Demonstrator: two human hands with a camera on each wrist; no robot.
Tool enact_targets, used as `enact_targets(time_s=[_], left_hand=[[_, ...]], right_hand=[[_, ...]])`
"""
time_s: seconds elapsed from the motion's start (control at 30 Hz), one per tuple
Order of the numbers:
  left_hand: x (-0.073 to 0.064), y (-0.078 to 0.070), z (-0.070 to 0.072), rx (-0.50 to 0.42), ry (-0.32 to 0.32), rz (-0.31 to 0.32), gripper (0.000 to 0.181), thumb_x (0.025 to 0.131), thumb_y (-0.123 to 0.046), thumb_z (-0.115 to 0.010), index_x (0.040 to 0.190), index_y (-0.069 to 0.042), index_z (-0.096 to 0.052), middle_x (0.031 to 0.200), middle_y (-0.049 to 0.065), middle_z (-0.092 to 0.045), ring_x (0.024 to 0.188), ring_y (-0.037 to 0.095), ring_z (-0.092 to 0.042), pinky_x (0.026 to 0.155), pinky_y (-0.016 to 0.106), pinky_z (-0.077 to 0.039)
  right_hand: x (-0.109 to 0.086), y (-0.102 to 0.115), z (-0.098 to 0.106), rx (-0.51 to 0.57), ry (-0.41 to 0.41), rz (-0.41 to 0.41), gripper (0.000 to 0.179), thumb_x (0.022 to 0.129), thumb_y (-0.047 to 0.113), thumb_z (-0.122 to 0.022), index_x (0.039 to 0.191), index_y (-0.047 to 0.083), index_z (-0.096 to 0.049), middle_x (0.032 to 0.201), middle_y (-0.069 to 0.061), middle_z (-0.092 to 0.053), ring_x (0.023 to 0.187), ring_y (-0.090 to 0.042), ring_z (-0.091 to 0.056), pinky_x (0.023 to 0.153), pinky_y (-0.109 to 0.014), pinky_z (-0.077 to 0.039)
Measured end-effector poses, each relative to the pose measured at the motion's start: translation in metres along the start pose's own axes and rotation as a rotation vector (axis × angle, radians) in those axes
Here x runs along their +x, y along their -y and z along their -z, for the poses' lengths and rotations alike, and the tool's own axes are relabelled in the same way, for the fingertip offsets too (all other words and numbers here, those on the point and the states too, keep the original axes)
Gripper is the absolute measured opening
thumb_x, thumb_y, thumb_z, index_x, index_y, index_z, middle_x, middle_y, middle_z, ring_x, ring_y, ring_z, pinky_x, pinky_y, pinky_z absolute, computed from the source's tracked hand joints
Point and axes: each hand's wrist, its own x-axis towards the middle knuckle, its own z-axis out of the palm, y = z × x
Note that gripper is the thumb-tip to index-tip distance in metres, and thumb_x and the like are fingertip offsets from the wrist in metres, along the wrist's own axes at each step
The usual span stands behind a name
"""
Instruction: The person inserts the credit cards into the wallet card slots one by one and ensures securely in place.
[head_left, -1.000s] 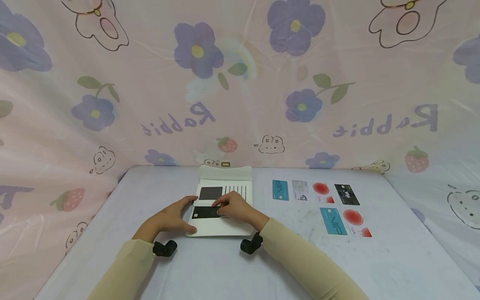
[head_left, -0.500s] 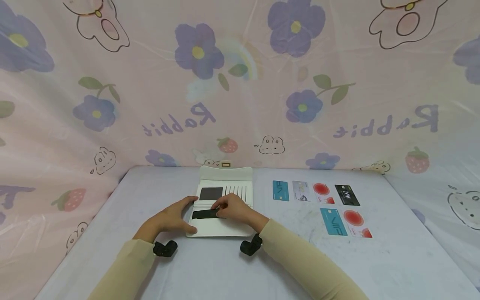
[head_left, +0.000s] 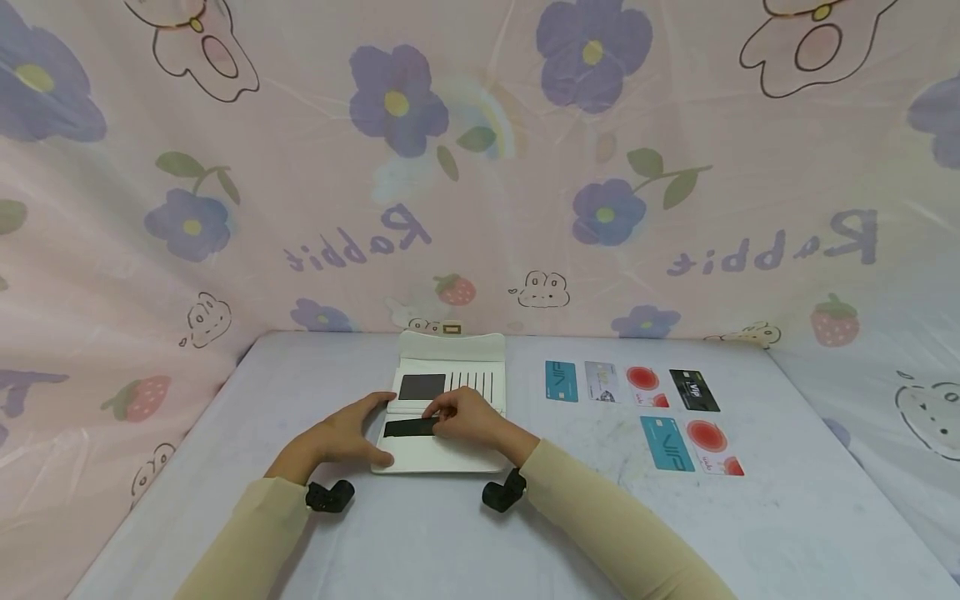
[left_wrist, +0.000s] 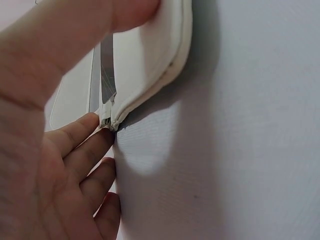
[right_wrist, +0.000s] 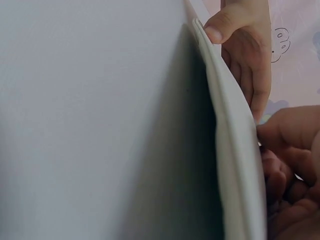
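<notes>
A white wallet lies unfolded on the table. Across its lower half shows a black card as a narrow dark strip, the rest of it hidden in the wallet. My right hand pinches the card near its top edge, fingers curled; these fingertips are partly hidden in the right wrist view. On the wallet's left side, my left hand is spread, with the thumb on the lower panel and the fingertips at the fold, seen in the left wrist view.
Right of the wallet lie several cards in two rows, among them a blue card, a silver card, a red-and-white card and a black VIP card. A patterned curtain stands behind the table.
The black card has slid down into the wallet; its chip, visible a second ago, is covered now. The right hand has barely shifted, and the left hand stays put.
</notes>
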Motion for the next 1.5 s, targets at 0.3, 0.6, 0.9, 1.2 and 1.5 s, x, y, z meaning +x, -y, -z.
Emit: enact_targets(time_s=[0.3,0.6,0.9,1.2,1.5], left_hand=[[-0.0001,0.0003,0.0004,0.001,-0.001,0.005,0.103,0.062,-0.039,-0.086,0.148,-0.02,-0.034,0.153,0.017,-0.035,0.142,0.04,-0.031,0.112,0.061,-0.028],[0.0012,0.0016,0.0001,0.008,-0.001,0.003,0.103,0.061,-0.04,-0.086,0.148,-0.021,-0.034,0.153,0.016,-0.036,0.142,0.039,-0.032,0.112,0.06,-0.029],[0.0017,-0.0011,0.0013,0.01,0.001,-0.003,0.103,0.062,-0.039,-0.086,0.148,-0.019,-0.034,0.153,0.017,-0.036,0.142,0.039,-0.031,0.112,0.06,-0.028],[0.0017,-0.0007,0.0005,0.002,0.001,-0.004,0.102,0.061,-0.038,-0.086,0.148,-0.02,-0.034,0.153,0.017,-0.036,0.141,0.039,-0.032,0.111,0.06,-0.03],[-0.0005,-0.0004,0.0004,0.009,0.005,0.003,0.102,0.062,-0.039,-0.086,0.148,-0.021,-0.034,0.153,0.016,-0.036,0.141,0.039,-0.033,0.11,0.06,-0.03]], right_hand=[[-0.0004,0.0023,0.0001,0.011,0.004,-0.007,0.024,0.078,0.001,-0.066,0.099,0.01,-0.074,0.068,0.008,-0.055,0.063,-0.004,-0.047,0.059,-0.016,-0.038],[-0.0006,0.0013,0.0009,0.032,0.011,-0.003,0.023,0.079,0.0,-0.066,0.098,0.009,-0.075,0.065,0.007,-0.055,0.06,-0.004,-0.047,0.056,-0.016,-0.037],[-0.0003,0.0005,0.0018,0.023,0.007,0.013,0.023,0.079,-0.001,-0.066,0.098,0.009,-0.075,0.065,0.007,-0.055,0.06,-0.004,-0.046,0.056,-0.015,-0.037],[-0.001,0.0017,0.0022,0.013,0.008,0.004,0.024,0.079,-0.001,-0.065,0.098,0.009,-0.075,0.065,0.007,-0.055,0.059,-0.003,-0.046,0.056,-0.016,-0.037],[-0.0011,0.0023,-0.0002,-0.002,0.001,-0.015,0.024,0.078,0.0,-0.065,0.097,0.011,-0.075,0.065,0.007,-0.056,0.059,-0.003,-0.047,0.055,-0.015,-0.037]])
